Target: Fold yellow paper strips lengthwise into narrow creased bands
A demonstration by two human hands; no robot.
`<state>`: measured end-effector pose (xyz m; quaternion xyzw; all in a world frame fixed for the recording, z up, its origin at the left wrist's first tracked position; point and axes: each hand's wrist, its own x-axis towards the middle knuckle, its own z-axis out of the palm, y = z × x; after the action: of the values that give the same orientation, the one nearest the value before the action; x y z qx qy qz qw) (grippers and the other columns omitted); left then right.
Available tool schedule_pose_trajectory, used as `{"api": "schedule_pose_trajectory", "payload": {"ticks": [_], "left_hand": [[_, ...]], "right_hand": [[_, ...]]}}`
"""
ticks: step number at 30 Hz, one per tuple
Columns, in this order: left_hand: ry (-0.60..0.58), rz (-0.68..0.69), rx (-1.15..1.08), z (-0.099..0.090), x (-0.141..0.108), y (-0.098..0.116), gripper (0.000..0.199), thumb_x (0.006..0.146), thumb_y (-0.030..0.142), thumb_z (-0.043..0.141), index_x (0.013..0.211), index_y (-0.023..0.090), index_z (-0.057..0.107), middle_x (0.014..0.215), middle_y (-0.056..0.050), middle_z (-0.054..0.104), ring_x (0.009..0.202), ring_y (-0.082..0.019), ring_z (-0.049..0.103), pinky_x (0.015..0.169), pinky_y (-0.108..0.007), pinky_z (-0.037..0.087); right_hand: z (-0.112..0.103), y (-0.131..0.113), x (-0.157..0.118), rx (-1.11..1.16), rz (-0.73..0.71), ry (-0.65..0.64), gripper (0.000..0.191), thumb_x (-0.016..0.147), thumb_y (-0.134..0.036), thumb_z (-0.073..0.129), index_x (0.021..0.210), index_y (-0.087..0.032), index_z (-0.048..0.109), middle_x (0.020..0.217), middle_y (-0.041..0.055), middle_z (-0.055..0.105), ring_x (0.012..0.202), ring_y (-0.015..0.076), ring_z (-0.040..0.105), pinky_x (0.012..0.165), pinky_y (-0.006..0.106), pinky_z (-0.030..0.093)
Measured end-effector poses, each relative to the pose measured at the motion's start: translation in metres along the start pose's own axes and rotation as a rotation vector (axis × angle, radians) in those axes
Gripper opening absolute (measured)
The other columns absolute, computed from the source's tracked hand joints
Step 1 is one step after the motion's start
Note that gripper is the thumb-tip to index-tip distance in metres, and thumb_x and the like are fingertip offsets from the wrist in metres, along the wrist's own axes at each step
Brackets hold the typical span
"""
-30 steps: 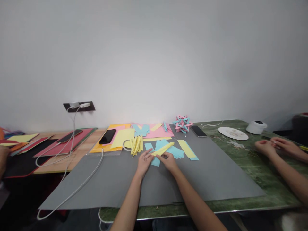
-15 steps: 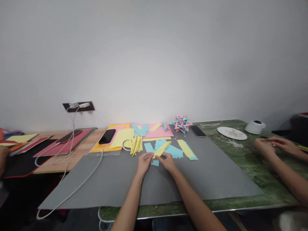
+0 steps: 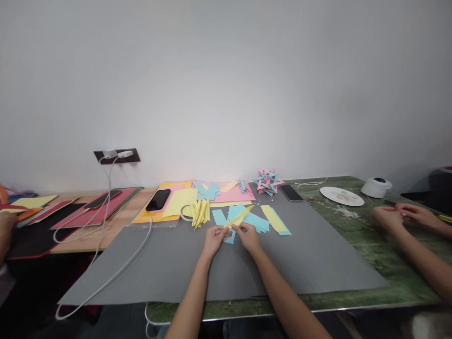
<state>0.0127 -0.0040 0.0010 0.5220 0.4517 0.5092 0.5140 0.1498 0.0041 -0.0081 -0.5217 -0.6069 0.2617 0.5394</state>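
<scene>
left hand (image 3: 213, 237) and right hand (image 3: 248, 235) pinch narrow folded yellow paper strip (image 3: 239, 217) | press crease evenly between fingertips | loose blue paper pieces (image 3: 254, 220) just beyond right hand

Both bare forearms reach forward from the bottom edge and converge toward the middle. The left hand (image 3: 213, 237) lies palm down, fingers curled, its thumb and forefinger pinched together at the tips. The right hand (image 3: 249, 235) sits just beside it, knuckles up, fingers bent in a matching pinch, the two hands' fingertips nearly touching.
</scene>
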Motion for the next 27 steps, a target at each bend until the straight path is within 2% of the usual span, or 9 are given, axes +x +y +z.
{"api": "schedule_pose_trajectory", "payload": {"ticks": [4,7,9,13,16,20,27], "left_hand": [[-0.021,-0.005,-0.025,-0.001,0.000,-0.003,0.026,0.062,0.036,0.058,0.071,0.011,0.058,0.067,-0.011,0.067,0.065,-0.021,0.062,0.057,-0.026,0.045],[0.013,0.003,-0.047,-0.002,0.000,-0.003,0.025,0.062,0.036,0.058,0.069,0.012,0.057,0.069,-0.011,0.067,0.067,-0.020,0.062,0.058,-0.026,0.045],[0.040,-0.001,-0.053,-0.002,0.001,-0.003,0.024,0.061,0.036,0.058,0.067,0.012,0.056,0.067,-0.010,0.067,0.067,-0.020,0.062,0.057,-0.026,0.045],[0.053,-0.010,-0.076,-0.002,0.001,-0.002,0.024,0.058,0.036,0.061,0.066,0.014,0.055,0.061,-0.006,0.067,0.064,-0.020,0.062,0.055,-0.025,0.046],[0.043,-0.008,-0.071,-0.002,0.001,-0.002,0.025,0.057,0.036,0.062,0.065,0.014,0.055,0.060,-0.006,0.067,0.064,-0.020,0.062,0.055,-0.025,0.046],[0.013,-0.002,-0.027,0.000,0.000,0.000,0.028,0.058,0.038,0.060,0.068,0.013,0.057,0.063,-0.007,0.067,0.065,-0.020,0.062,0.054,-0.024,0.045],[-0.028,0.081,0.039,0.003,-0.003,0.004,0.027,0.059,0.037,0.060,0.068,0.011,0.058,0.057,-0.005,0.064,0.061,-0.017,0.060,0.048,-0.021,0.041]], "right_hand": [[0.000,-0.005,-0.001,0.034,-0.020,0.037,0.035,0.067,-0.044,0.046,0.051,-0.014,0.055,0.048,-0.0011,0.048,0.049,0.0105,0.042,0.052,0.020,0.034],[0.000,-0.011,-0.004,0.005,-0.070,0.190,0.033,0.071,-0.041,0.042,0.060,-0.014,0.057,0.051,-0.0007,0.049,0.050,0.0103,0.041,0.054,0.021,0.034],[0.000,-0.014,-0.007,-0.084,-0.138,0.246,0.027,0.070,-0.038,0.043,0.069,-0.015,0.059,0.053,-0.0018,0.048,0.048,0.0094,0.040,0.057,0.021,0.034],[0.002,-0.015,-0.011,-0.286,-0.233,0.094,0.025,0.067,-0.031,0.047,0.086,-0.019,0.059,0.047,-0.0052,0.046,0.044,0.0082,0.040,0.059,0.022,0.031],[0.003,-0.015,-0.011,-0.359,-0.238,0.013,0.021,0.068,-0.029,0.046,0.082,-0.020,0.060,0.043,-0.0057,0.046,0.044,0.0085,0.042,0.058,0.022,0.030],[0.004,-0.015,-0.010,-0.357,-0.224,0.006,0.017,0.070,-0.028,0.044,0.072,-0.020,0.058,0.043,-0.0063,0.045,0.042,0.0079,0.043,0.057,0.021,0.030],[0.007,-0.012,-0.009,-0.322,-0.227,-0.008,0.016,0.069,-0.029,0.046,0.072,-0.020,0.059,0.043,-0.0058,0.047,0.044,0.0085,0.045,0.057,0.021,0.031]]}}
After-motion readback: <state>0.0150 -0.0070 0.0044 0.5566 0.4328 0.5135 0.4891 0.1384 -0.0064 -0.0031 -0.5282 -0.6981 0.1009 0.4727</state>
